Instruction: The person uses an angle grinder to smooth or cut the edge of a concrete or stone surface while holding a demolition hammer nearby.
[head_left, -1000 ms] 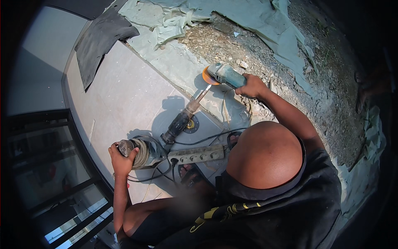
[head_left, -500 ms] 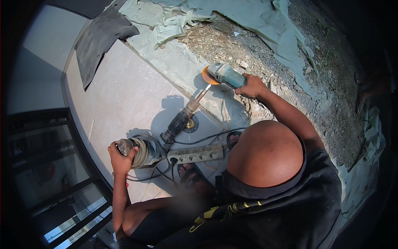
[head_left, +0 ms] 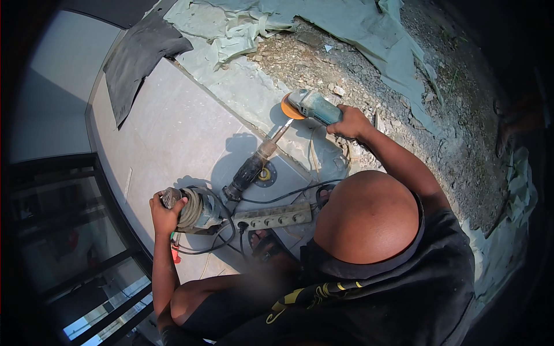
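Grinder [head_left: 321, 108] sits in the right hand [head_left: 349, 122], its fingers closed round the blue-green body, above the sheet [head_left: 242, 86] just beyond the edge of the tiles [head_left: 173, 132]. Its orange disc [head_left: 290, 109] is turned toward the bit [head_left: 281, 132] of a hammer [head_left: 248, 173]; the bit's tip is right by the disc's lower edge, though from this angle I cannot say for certain whether the two touch. The left hand [head_left: 167, 212] grips the rear end of the hammer, thumb beside a coiled cord [head_left: 189, 210]. The barrel slants up and away across the tiles, past a round fitting [head_left: 265, 175]. Nearer the person lies a power strip [head_left: 277, 217], a black plug [head_left: 242, 226] in its left end, between sandalled feet [head_left: 262, 237]. Gravel [head_left: 346, 69] spreads to the right of the sheet, and a dark mat [head_left: 141, 63] covers the far left tiles.
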`<state>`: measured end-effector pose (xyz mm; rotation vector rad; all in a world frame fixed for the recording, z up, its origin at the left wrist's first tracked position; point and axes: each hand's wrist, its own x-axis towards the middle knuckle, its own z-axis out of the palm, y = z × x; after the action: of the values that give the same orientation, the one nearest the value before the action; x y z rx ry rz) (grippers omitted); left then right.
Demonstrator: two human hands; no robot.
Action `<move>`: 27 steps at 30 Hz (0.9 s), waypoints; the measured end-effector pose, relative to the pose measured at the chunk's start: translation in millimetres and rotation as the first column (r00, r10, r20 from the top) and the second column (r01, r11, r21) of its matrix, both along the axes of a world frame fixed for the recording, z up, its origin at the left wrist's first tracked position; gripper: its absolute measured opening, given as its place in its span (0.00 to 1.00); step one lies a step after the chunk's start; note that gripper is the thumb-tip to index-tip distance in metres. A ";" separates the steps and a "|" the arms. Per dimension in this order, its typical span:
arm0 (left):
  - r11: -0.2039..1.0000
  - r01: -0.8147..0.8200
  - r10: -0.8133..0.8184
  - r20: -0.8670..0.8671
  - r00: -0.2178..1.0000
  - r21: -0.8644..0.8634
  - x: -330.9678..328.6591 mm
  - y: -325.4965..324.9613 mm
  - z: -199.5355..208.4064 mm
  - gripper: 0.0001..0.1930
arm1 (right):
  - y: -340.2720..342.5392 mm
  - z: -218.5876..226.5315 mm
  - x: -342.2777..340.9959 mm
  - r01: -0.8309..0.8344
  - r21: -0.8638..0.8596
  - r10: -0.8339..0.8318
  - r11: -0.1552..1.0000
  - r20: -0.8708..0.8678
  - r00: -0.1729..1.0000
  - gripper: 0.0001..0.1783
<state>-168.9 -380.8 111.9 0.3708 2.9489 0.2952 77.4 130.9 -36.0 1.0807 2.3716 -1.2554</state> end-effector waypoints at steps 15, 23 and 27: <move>0.973 -0.065 0.001 0.282 0.960 0.220 -64.3 -11.0 -31.3 0.35 | -9.7 -6.0 9.6 0.044 -0.004 -0.044 0.999 0.011 0.999 0.43; 0.975 -0.121 0.049 0.352 0.935 0.187 -89.6 -7.5 -48.7 0.28 | -20.5 -10.9 9.1 0.062 -0.006 -0.062 0.998 -0.040 0.997 0.43; 0.969 -0.134 0.040 0.403 0.914 0.208 -100.0 -12.4 -58.8 0.27 | -21.5 -11.8 8.0 0.062 -0.001 -0.062 0.998 -0.031 0.998 0.43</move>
<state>-268.8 -393.2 53.0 0.1767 2.5381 0.6489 85.4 109.4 -47.8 1.1515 2.3778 -1.3019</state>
